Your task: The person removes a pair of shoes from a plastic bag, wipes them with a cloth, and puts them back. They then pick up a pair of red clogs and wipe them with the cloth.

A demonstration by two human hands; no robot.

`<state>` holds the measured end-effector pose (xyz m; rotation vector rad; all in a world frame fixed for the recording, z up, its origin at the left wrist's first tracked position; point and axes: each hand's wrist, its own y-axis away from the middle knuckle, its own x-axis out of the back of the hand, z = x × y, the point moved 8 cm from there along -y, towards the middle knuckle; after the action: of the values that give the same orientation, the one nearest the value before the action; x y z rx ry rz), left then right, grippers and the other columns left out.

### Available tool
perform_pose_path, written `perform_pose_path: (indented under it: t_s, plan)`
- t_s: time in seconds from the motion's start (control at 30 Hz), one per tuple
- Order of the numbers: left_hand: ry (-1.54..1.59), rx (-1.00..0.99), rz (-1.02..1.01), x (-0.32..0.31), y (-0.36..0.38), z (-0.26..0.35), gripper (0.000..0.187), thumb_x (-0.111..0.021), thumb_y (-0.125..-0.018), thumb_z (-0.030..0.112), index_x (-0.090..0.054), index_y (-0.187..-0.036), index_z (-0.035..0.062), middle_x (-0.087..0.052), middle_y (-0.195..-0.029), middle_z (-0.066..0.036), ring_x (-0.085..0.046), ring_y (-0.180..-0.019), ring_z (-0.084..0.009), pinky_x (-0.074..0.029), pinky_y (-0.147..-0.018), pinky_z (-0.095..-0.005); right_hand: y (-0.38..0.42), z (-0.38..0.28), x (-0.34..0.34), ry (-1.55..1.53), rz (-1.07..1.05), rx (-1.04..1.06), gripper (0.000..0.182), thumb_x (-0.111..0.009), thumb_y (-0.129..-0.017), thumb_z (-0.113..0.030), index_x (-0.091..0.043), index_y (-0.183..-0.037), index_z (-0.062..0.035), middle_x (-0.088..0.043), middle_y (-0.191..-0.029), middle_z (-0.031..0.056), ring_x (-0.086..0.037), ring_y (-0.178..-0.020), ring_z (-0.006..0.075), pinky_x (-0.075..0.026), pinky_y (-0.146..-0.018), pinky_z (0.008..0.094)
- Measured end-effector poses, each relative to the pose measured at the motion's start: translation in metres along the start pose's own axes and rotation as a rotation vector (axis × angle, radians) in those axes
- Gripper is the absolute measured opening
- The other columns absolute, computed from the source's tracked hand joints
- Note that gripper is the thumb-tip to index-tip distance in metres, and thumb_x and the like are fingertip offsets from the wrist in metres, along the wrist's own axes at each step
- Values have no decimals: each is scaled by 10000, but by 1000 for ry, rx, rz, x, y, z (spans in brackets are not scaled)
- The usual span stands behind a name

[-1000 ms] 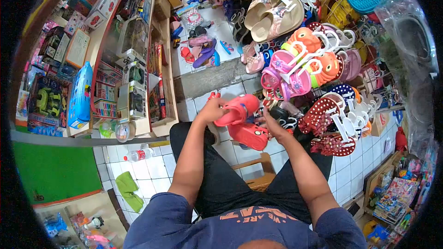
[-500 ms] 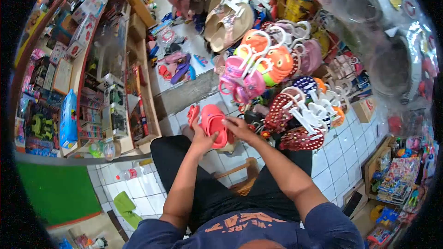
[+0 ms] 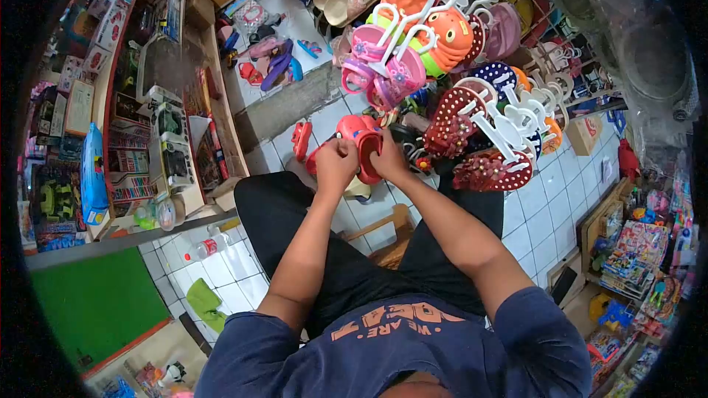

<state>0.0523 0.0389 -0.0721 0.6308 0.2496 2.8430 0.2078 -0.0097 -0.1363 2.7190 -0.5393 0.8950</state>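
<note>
Between my knees, both hands are on a red clog-style shoe [image 3: 360, 127]. My left hand [image 3: 336, 165] is closed at its left side, fingertips pinched near the opening. My right hand [image 3: 389, 156] grips the right side, with the thumb at the opening. More red footwear shows behind my left hand, partly hidden. A small red sandal [image 3: 301, 139] lies just left of the hands. Beyond them are pink sandals [image 3: 383, 74] on white hangers and dark red dotted shoes [image 3: 451, 119].
Shelves of boxed toys [image 3: 171, 133] stand on the left. Loose purple and red footwear [image 3: 277, 65] lies on the floor ahead. A plastic bottle [image 3: 209, 246] and green cloth [image 3: 205, 304] are at lower left. A toy rack [image 3: 640, 250] stands at right.
The view has tilted downward. The held shoe has turned, and my left hand has shifted from its underside and left edge to a pinch near the opening.
</note>
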Motion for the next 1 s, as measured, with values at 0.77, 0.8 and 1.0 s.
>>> perform_pose_path:
  t_s: [0.77, 0.8, 1.0]
  plan:
    - [-342, 33, -312, -44, -18, -69, 453, -561, -876, 359, -682, -871, -77, -672, -776, -276, -691, -771, -401, -539, -689, -448, 4, 0, -28, -67, -115, 45, 337, -627, -823, -13, -485, -1127, -45, -635, -997, 214, -615, -960, 432, -476, -792, 490]
    - [-186, 164, -364, -51, -16, -83, 452, -563, -884, 373, -684, -900, -62, -683, -766, -226, -693, -738, -341, -531, -657, -417, 4, 1, -29, -68, -115, 46, 337, -627, -823, -13, -485, -1127, -45, -635, -997, 214, -615, -960, 432, -476, -792, 490]
    - [105, 274, -350, -65, -16, -96, 445, -618, -886, 407, -683, -953, -28, -659, -763, -93, -614, -647, -168, -475, -584, -333, 4, -13, -16, -77, -97, 122, 375, -603, -814, 24, -459, -1153, -47, -607, -1052, 275, -576, -1030, 474, -458, -825, 513]
